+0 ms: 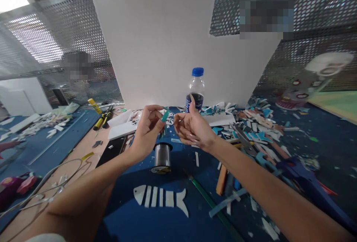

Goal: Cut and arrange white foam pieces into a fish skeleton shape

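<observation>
Above the spool of fine line (162, 156), the person's left hand (149, 128) bends its fingers close to the thumb, and I can't tell whether it pinches anything; the right hand (193, 126), up to the spool's right, curls loosely, thumb raised apart. The spool stands upright, nearer the left hand, and the segmented white fish (169, 199) lies on its near side, lengthwise left to right.

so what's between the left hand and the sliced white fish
In the head view, a spool of silvery-grey line stands between the left hand and the sliced white fish.
</observation>
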A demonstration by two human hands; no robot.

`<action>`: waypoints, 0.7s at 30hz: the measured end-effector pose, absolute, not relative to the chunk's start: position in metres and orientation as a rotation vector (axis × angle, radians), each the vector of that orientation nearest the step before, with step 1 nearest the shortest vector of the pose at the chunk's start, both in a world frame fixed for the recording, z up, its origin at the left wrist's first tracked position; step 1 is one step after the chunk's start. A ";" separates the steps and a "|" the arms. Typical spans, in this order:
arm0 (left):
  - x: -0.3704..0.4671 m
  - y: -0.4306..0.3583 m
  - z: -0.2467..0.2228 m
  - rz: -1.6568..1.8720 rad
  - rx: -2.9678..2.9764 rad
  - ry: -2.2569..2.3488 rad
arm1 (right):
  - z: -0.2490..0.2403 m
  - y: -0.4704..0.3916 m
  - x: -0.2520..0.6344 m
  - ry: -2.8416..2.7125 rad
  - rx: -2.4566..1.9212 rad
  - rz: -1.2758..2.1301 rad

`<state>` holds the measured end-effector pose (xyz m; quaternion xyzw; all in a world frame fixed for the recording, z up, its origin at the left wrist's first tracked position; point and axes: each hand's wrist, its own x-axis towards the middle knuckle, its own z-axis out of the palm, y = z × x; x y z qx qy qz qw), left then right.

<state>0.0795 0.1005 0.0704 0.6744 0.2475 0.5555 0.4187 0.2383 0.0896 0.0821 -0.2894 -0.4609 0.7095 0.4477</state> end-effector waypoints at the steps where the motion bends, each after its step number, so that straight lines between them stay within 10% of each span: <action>1: 0.080 0.100 0.071 1.417 1.675 0.620 | 0.082 0.090 0.239 -1.137 -0.676 1.760; 21: 0.077 0.108 0.080 1.534 1.393 0.728 | 0.071 0.092 0.244 -1.465 -0.730 1.145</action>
